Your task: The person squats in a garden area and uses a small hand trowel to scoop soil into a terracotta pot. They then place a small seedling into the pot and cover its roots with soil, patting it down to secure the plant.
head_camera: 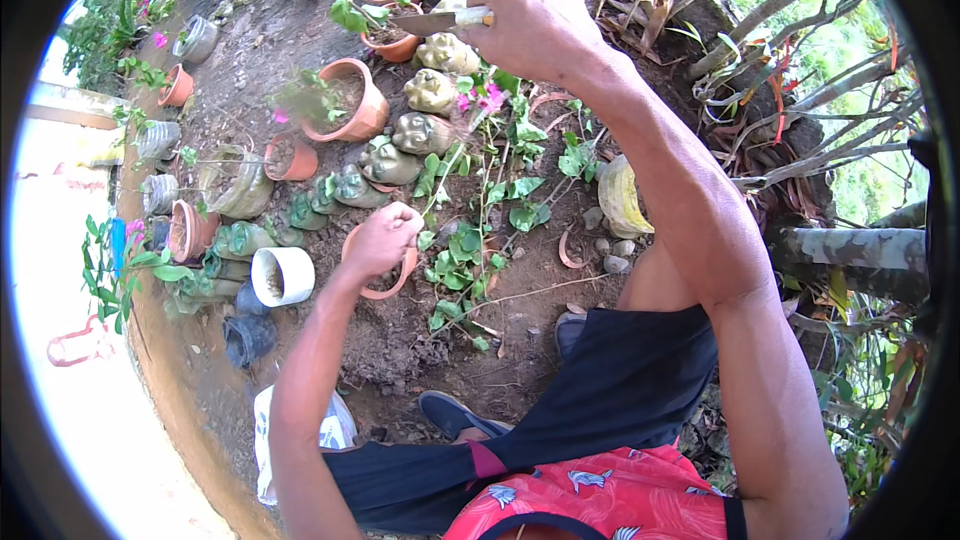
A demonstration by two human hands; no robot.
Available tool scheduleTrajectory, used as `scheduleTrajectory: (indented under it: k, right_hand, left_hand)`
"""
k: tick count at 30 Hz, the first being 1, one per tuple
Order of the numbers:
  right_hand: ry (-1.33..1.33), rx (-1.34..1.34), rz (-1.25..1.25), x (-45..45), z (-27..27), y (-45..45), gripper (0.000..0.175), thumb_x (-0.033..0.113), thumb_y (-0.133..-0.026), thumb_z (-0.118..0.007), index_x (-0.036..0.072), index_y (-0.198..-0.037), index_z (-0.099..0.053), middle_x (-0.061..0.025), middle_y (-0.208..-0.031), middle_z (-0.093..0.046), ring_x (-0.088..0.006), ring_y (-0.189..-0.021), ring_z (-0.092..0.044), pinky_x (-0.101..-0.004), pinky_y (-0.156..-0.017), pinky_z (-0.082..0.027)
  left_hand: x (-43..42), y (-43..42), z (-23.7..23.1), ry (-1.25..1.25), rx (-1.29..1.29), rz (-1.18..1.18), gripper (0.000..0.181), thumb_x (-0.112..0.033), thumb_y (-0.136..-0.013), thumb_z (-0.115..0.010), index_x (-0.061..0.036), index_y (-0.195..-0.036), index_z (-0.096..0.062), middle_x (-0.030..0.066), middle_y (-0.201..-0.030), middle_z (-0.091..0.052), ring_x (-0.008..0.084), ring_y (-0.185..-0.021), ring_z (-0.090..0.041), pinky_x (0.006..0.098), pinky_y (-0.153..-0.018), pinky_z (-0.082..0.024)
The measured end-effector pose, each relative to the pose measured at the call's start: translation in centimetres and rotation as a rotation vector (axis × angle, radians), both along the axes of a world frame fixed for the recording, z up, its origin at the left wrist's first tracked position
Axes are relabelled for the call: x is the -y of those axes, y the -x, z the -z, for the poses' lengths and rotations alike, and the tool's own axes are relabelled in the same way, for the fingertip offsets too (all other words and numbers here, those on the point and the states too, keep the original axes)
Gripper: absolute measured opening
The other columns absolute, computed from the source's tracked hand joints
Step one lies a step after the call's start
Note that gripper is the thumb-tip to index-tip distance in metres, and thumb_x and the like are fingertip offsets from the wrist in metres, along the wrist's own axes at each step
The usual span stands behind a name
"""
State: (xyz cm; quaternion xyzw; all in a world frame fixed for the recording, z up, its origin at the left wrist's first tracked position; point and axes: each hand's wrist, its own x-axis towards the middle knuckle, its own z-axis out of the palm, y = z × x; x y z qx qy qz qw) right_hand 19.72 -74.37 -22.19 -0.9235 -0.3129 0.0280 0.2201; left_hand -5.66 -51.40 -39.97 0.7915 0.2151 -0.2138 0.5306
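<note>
My right hand [529,30] grips the pale handle of a knife [431,22]. Its blade points left, over a terracotta pot [397,49] holding a cut plant stem. Lower down, the fingers of my left hand [386,236] are closed around the lower end of a thin green stem [442,178]. Beneath that hand is another terracotta pot [390,289], its inside mostly hidden. Leafy cuttings [461,251] lie on the soil right of my left hand, with pink bougainvillea flowers [487,99] at their far end.
A row of soil-filled plastic bottles [424,133] curves across the ground. Left of it stand a large terracotta pot [367,101] and a white pot [300,277]. A yellowed container [622,199] sits near my right knee. Woody branches [810,97] crowd the right side.
</note>
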Motion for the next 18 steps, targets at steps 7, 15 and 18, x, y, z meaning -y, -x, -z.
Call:
scheduleTrajectory:
  k: [7, 15, 18]
  right_hand:
    - [-0.075, 0.041, -0.081, -2.0, -0.2, 3.0, 0.037, 0.033, -0.088, -0.068, 0.006, -0.111, -0.08, -0.0196, -0.096, -0.079, -0.0347, -0.092, -0.079, -0.0452, -0.084, -0.062]
    - [0.09, -0.001, -0.129, -3.3, -0.3, 6.0, 0.041, 0.036, -0.091, -0.069, 0.013, -0.124, -0.078, -0.0145, -0.096, -0.079, -0.0303, -0.091, -0.078, -0.0442, -0.085, -0.061]
    - [0.139, 0.001, -0.119, -3.5, -0.3, 6.8, 0.041, 0.037, -0.094, -0.07, 0.012, -0.125, -0.077, -0.0159, -0.099, -0.079, -0.0314, -0.094, -0.078, -0.0444, -0.087, -0.061]
  left_hand:
    - [-9.4, 3.4, -7.4, -0.041, -0.083, -0.041, 0.022, -0.023, -0.103, -0.071, -0.0043, -0.113, -0.076, -0.0036, -0.088, -0.07, 0.005, -0.078, -0.059, 0.0229, -0.068, -0.045]
    - [-16.0, 4.0, -2.8, -0.098, -0.104, -0.121, 0.027, -0.028, -0.105, -0.065, -0.0095, -0.121, -0.076, -0.0029, -0.094, -0.074, 0.0085, -0.083, -0.061, 0.029, -0.062, -0.047]
    - [-16.6, 3.8, 0.1, -0.141, -0.08, -0.135, 0.027, -0.028, -0.104, -0.066, -0.0088, -0.118, -0.078, -0.0014, -0.092, -0.075, 0.0093, -0.077, -0.061, 0.0293, -0.06, -0.046]
